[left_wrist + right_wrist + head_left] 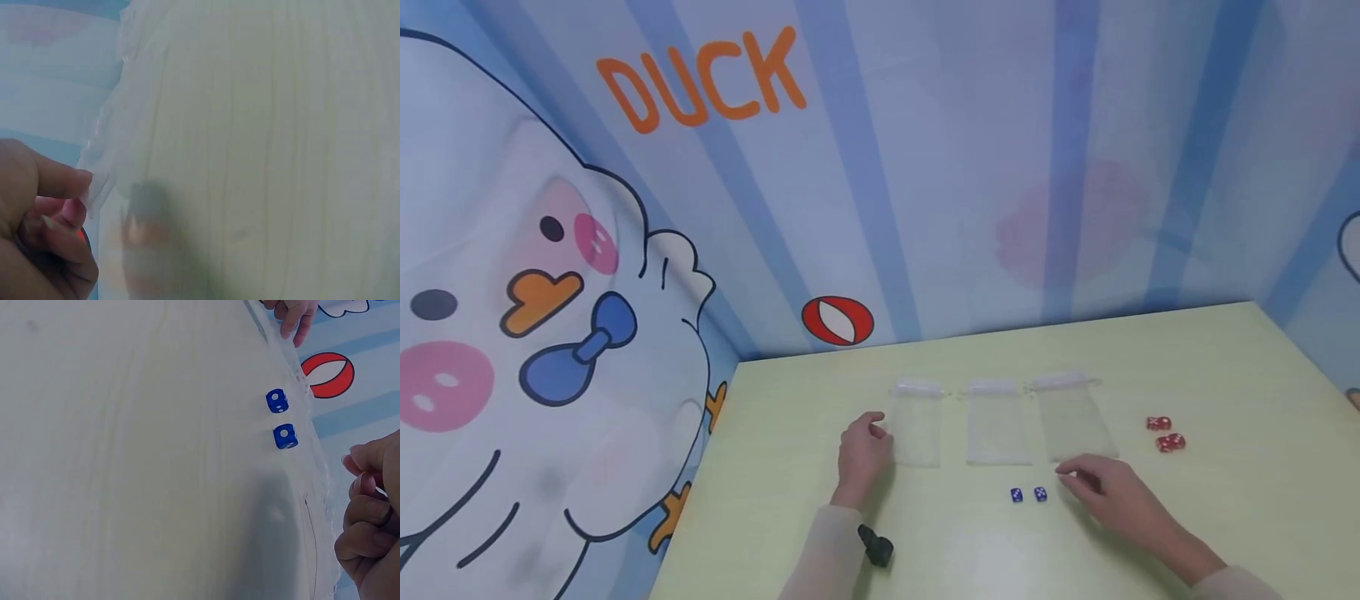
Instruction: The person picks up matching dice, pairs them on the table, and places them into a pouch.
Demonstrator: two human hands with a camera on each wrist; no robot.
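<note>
Three translucent white drawstring pouches, left (917, 429), middle (997, 427) and right (1075, 421), lie flat in a row. Beside the left pouch's outer edge is my left hand (863, 454), fingers loosely bent; whether a fingertip touches the pouch I cannot tell. My right hand (1108, 492) hovers by the lower edge of the right pouch, its fingers loosely curled around nothing. Two blue dice with white dots, one (1017, 495) left of the other (1041, 493), sit in front of the middle pouch. Both also show in the right wrist view, apart from my right fingers (369, 509).
Several red dice (1170, 442) lie in two small groups right of the pouches. The pale yellow table (955, 550) ends at a cartoon-printed backdrop (940, 167) behind and at the left. A black device (876, 547) sits at my left wrist.
</note>
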